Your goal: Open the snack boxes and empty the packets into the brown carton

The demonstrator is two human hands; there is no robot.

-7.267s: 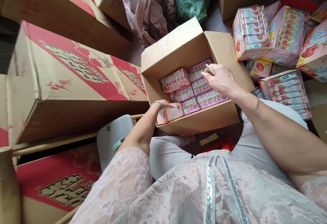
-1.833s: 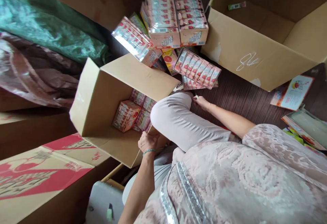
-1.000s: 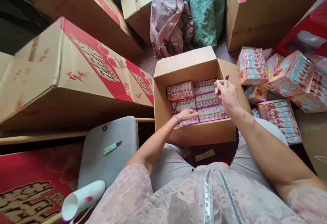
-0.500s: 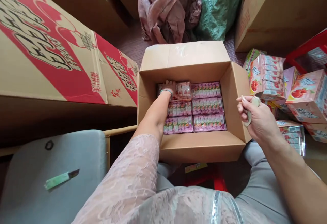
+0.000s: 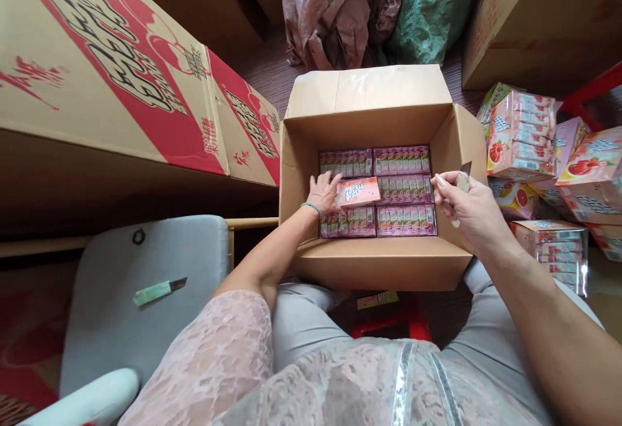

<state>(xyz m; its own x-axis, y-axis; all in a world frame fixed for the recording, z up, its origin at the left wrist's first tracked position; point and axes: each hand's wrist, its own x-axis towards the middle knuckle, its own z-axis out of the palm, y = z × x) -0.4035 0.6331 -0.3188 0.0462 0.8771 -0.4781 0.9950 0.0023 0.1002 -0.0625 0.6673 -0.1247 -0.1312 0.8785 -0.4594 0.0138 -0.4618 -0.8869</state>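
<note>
My left hand is inside the open cardboard box, its fingers round the left end of a pink-orange candy pack. That pack is raised over the left side, above rows of purple candy packs lining the bottom. Over the box's right flap, my right hand is closed round a small knife. The knife's dark blade points up and its pale handle is partly hidden by the fingers.
More candy packs are piled at the right. Another knife lies on a grey chair seat at the left. A large printed carton stands behind the seat. Brown and green plastic bags are beyond the box.
My left hand has drawn the pink-orange pack from the far left corner towards me, turning its printed face up. My right hand has moved slightly inward with the knife, whose blade now points up.
</note>
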